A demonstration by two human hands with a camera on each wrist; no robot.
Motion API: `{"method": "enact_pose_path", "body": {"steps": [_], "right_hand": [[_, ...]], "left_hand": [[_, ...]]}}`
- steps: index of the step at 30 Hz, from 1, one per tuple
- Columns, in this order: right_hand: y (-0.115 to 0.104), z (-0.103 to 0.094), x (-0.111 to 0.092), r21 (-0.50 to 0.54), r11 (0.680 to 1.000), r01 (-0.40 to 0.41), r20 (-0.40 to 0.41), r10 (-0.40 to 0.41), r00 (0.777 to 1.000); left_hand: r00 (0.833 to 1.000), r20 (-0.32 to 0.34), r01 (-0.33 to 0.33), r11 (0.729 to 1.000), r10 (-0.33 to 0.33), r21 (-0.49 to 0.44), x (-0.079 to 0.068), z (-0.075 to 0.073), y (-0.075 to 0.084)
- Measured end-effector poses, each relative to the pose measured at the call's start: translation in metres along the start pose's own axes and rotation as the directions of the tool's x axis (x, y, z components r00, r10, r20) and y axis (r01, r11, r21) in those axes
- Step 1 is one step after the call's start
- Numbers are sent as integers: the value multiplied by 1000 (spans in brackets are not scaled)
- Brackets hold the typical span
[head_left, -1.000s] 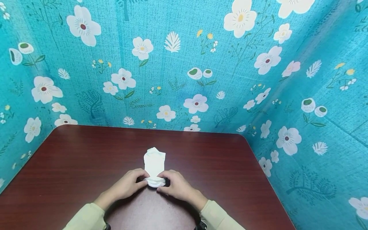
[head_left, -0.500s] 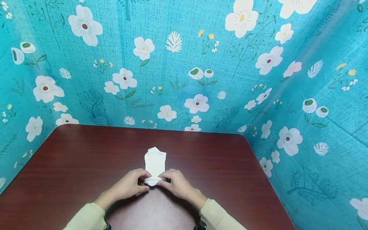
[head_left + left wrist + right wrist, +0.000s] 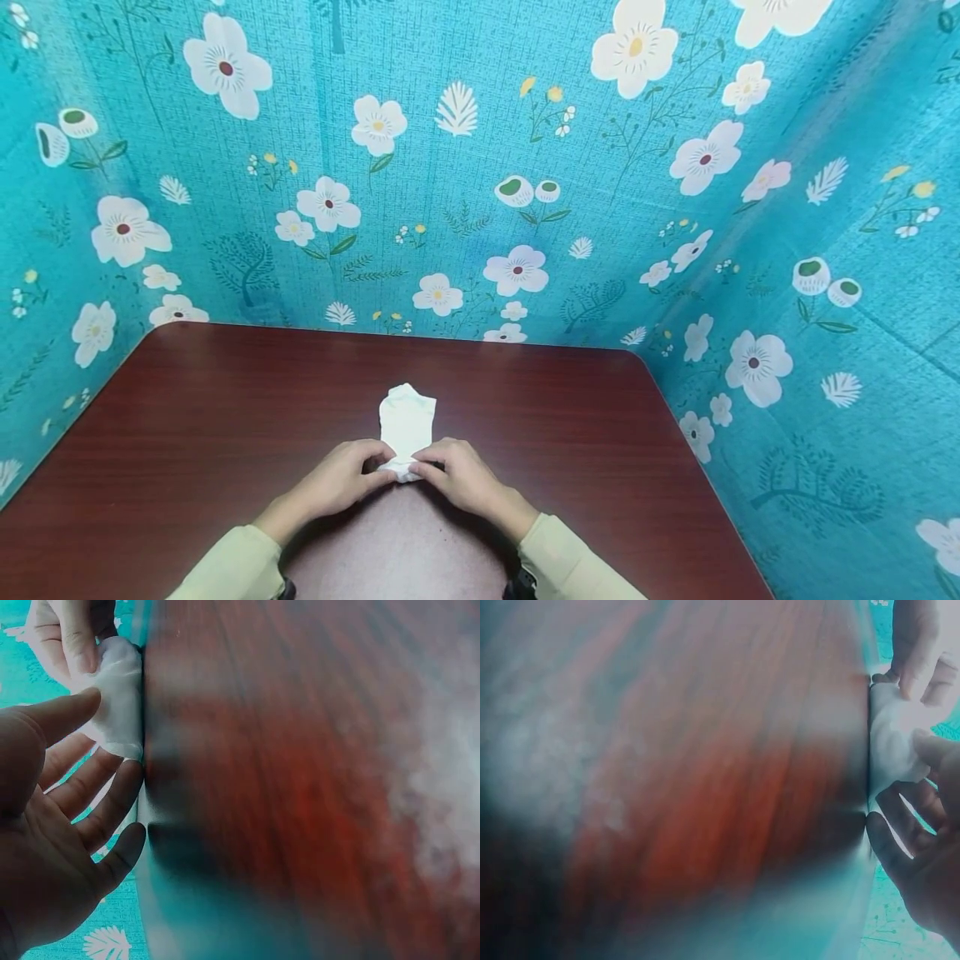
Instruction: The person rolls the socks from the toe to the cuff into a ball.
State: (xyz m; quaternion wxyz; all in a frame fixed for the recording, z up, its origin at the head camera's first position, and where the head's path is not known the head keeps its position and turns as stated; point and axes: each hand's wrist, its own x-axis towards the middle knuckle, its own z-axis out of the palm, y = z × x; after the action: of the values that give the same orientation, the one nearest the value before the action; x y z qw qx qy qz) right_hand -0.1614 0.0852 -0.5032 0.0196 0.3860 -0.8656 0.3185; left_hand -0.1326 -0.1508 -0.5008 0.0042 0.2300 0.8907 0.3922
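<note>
A narrow strip of folded white cloth [image 3: 407,423] lies flat on the table, with a bunched, rolled end nearest the person. At the left of this end, my left hand [image 3: 341,477] holds it between thumb and fingers. On the other side my right hand [image 3: 462,477] pinches the roll, thumb on its near face. The left wrist view shows the thumb of the left hand [image 3: 64,810] against the white cloth [image 3: 120,697], other fingers spread beside it. In the right wrist view, the thumb of the right hand [image 3: 930,840] presses the bunched cloth [image 3: 891,742].
The dark red-brown wooden table [image 3: 225,400] has rounded far corners. A turquoise curtain [image 3: 465,225] with printed flowers hangs behind it and along the sides. Pale sleeves [image 3: 232,567] cover both forearms, and dark bands show at the wrists.
The left thumb dropped away from the roll, then came back to it. My right thumb has moved up onto the roll. The bunched end looks tighter and slightly farther from the person.
</note>
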Motion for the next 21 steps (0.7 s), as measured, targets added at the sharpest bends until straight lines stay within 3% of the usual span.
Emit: {"method": "enact_pose_path", "body": {"steps": [10, 16, 21], "right_hand": [[-3, 1, 4, 0, 1000, -27, -16, 27, 999], [-1, 4, 6, -23, 1000, 19, -35, -20, 999], [2, 6, 7, -44, 999, 32, -36, -33, 999]], "left_hand": [[1000, 1, 8, 999, -8, 31, 4, -1, -2], [1000, -9, -4, 999, 4, 49, 4, 0, -3], [999, -26, 27, 1000, -27, 15, 4, 1, 0]]}}
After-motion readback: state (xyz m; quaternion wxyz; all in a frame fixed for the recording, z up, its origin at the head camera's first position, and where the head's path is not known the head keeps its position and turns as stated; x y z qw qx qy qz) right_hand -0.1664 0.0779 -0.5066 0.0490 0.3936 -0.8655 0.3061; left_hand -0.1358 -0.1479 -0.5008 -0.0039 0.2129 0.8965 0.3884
